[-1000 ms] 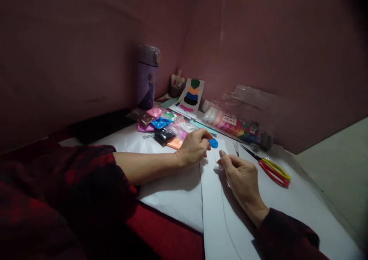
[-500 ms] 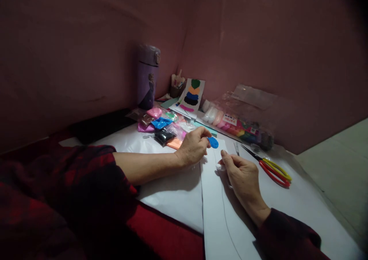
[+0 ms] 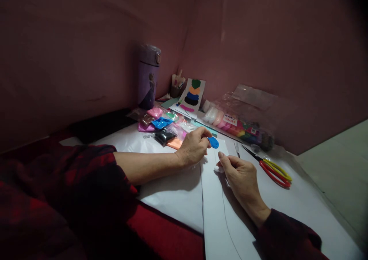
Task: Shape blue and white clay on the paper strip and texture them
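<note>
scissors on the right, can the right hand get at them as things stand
Probably yes: the scissors lie beside the right hand with nothing visible between, though its fingers seem busy pinching something small and white.

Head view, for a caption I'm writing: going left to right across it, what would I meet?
Left sleeve → purple bottle → left hand → blue disc → right hand → scissors.

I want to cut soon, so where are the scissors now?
In the head view, the scissors lie on white paper, right of the right hand.
</note>
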`<state>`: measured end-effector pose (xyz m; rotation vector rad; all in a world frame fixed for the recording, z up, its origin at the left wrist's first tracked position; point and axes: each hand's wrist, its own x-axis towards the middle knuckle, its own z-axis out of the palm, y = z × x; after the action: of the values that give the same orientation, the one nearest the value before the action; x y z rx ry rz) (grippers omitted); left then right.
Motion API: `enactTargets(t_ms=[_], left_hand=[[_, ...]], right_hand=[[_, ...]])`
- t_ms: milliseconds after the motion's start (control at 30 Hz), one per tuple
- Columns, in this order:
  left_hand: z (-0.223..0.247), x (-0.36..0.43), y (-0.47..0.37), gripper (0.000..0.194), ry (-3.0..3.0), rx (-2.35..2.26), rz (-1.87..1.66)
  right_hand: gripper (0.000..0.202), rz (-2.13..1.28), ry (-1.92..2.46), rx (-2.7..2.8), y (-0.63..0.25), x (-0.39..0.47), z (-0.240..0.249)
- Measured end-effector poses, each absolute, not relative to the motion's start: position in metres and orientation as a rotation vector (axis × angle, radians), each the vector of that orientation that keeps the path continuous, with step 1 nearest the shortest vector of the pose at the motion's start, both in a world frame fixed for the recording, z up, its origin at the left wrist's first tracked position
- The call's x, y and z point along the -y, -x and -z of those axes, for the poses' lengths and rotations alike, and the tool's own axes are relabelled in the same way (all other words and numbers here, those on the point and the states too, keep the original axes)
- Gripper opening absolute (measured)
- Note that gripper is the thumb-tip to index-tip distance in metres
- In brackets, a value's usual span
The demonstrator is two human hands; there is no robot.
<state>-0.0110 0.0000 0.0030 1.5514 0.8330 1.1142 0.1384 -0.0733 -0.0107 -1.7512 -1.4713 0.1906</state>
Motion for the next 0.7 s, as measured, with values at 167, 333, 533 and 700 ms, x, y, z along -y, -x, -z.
enactTargets(t_ms=[167,333,533,700], left_hand=[[-0.0031,0.0004,0.0108,0.02,-1.544,-0.831,-1.121],[-0.0035,0.0008,0.0111,0.02,-1.549,-0.845,-1.107],[-0.0026,0.0004,0.0107,0.02,-1.544,-0.827,-1.12],[-0.0028,0.0003,0.0102,0.02,-1.534,-0.82,-1.118]], right_hand=[[0.048,-0.225,1.689,1.388,-0.1374,0.0729,0.0116],[0.046,-0.363,1.624,1.281,-0.1367,0.0729,0.0119],[0.048,-0.29,1.716,1.356,-0.1357,0.0747,0.0082],[0.049,-0.163,1.752,1.44,-0.1362,0.0737,0.0085]])
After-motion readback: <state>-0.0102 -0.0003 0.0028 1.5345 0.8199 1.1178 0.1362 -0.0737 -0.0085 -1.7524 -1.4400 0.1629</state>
